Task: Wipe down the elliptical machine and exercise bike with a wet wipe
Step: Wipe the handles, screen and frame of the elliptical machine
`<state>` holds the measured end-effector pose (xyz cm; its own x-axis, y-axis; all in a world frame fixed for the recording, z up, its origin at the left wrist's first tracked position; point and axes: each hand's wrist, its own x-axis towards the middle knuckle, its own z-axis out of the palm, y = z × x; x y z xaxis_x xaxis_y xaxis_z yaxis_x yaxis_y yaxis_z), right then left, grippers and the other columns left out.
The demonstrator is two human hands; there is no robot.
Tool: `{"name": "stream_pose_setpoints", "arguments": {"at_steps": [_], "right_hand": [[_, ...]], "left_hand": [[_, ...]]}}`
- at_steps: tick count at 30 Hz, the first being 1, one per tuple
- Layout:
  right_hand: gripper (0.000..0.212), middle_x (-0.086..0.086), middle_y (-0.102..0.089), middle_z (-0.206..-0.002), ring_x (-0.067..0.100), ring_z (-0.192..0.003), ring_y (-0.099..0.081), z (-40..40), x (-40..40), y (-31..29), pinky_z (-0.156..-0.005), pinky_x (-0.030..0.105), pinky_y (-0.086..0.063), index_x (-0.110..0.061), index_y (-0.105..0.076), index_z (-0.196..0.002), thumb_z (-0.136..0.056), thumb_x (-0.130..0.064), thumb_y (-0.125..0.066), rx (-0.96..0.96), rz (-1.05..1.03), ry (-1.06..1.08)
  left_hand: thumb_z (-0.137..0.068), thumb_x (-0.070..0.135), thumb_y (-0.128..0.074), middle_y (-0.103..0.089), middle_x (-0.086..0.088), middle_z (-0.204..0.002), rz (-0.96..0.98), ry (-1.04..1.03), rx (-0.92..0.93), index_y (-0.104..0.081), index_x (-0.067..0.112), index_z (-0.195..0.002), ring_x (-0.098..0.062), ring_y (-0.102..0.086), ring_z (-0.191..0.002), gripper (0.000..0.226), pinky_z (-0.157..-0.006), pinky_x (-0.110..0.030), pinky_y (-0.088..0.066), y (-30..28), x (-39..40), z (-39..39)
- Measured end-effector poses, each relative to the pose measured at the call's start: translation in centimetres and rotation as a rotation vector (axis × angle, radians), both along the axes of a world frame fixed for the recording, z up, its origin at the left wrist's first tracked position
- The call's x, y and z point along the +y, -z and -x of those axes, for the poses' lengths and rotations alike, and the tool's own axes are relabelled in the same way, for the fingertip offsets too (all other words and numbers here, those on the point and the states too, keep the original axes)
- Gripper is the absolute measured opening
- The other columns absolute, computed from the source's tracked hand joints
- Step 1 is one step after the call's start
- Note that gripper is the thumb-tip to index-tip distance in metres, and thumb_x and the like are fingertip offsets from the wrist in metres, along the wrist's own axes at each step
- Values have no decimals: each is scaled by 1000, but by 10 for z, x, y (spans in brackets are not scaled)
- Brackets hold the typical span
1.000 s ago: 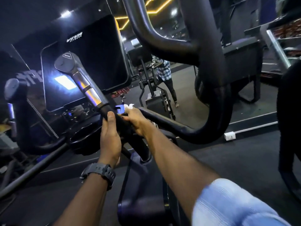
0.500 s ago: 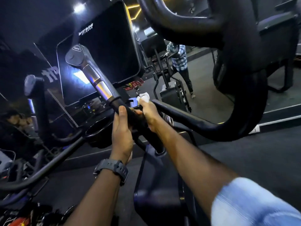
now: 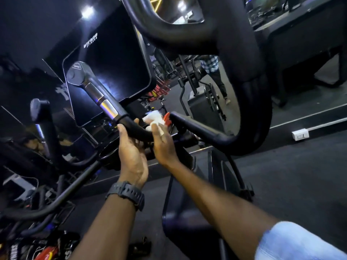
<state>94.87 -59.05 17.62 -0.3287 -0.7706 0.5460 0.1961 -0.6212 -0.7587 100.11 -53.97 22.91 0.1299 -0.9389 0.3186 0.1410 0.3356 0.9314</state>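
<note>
A black handlebar (image 3: 131, 124) with a silver sensor band rises to the left from the machine's centre, below the dark console screen (image 3: 112, 59). My left hand (image 3: 132, 154) cups the lower part of this bar from underneath, thumb on its left side. My right hand (image 3: 163, 141) holds a crumpled white wet wipe (image 3: 155, 118) against the bar's base, where it meets the console. A second black bar (image 3: 202, 130) runs off to the right from the same joint.
A thick black moving arm (image 3: 249, 94) loops overhead and down at the right. A cup holder (image 3: 110, 156) sits below my left hand. A person (image 3: 212, 72) stands by other machines in the background. A white socket box (image 3: 300, 135) lies at the floor edge.
My left hand has turned from gripping the bar over the top to cupping it from below. The right hand with the wipe has shifted a little up toward the console. The view has tilted.
</note>
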Motion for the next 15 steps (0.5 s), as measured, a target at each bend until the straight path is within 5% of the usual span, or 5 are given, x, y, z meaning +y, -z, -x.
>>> {"name": "stream_pose_setpoints", "arguments": {"at_steps": [2, 5, 8, 12, 15], "right_hand": [[45, 8, -60, -122, 28, -120, -53, -13, 20, -1, -108, 48, -37, -6, -62, -117, -101, -36, -33, 18, 161, 52], [39, -10, -56, -116, 24, -116, -54, 3, 12, 6, -104, 49, -41, -12, -62, -118, -101, -39, -39, 108, 250, 87], [55, -11, -58, -109, 19, -111, -56, 14, 1, 5, -103, 55, -39, -17, -65, -110, -98, -60, -34, 157, 144, 137], [71, -7, -55, -119, 20, -118, -51, -1, 38, -8, -106, 53, -38, -9, -62, -118, -97, -65, -23, 119, 204, 123], [62, -27, -44, -130, 15, -125, -45, 9, 26, 2, -108, 61, -33, -34, -49, -136, -94, -71, -23, 179, 195, -5]], "left_hand": [[-107, 56, -24, -75, 6, -118, -14, 3, -5, -63, 20, -133, -6, -69, -106, 59, -89, -23, -51, -2, 2, -4], [-108, 49, -30, -77, 7, -107, -16, -11, -24, -67, 19, -119, -6, -70, -100, 49, -84, -20, -53, -5, 3, -8], [-110, 37, -36, -77, 6, -101, 13, -25, -29, -64, 15, -120, -6, -71, -96, 37, -83, -20, -52, -11, 5, -12], [-109, 38, -37, -74, -4, -120, -28, -9, -39, -64, 10, -129, -18, -67, -118, 44, -106, -33, -49, -16, 13, -14], [-110, 41, -33, -78, 5, -98, -49, 18, -74, -67, 17, -115, -8, -73, -93, 43, -84, -23, -56, -15, 15, -12]]}}
